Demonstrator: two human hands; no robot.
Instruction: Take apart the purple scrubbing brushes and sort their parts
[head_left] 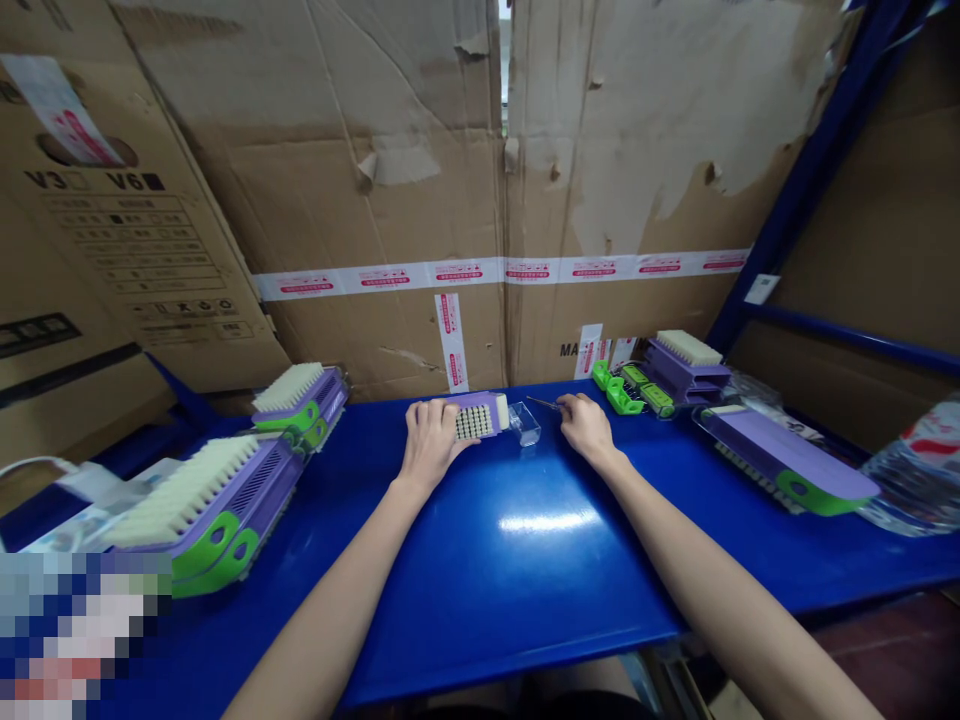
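Bare left forearm point(322, 590) and right forearm point(720, 560) came in from the bottom edge, nearest my camera, over the blue table point(487, 610). From my remote seat I had the left hand point(430, 438) on a purple brush block point(478, 421) at frame centre, fingers clamped over its top, thumb below. Its long axis ran left-right, about level; the cream end pointed right, the bristle grid faced me, and the left end was hidden by the hand. Clear box point(526, 428) sat just right of that end; I couldn't tell if they touched. Right hand point(586, 425), right of centre: fingers together, pinched on a slim dark tool point(550, 405), tip pointing left toward the box. I logged green clips point(621, 392) beyond it, a purple-and-green brush point(795, 462) at frame right slanting down-right, green end nearer me, and stacked brushes point(232, 500) at frame left.
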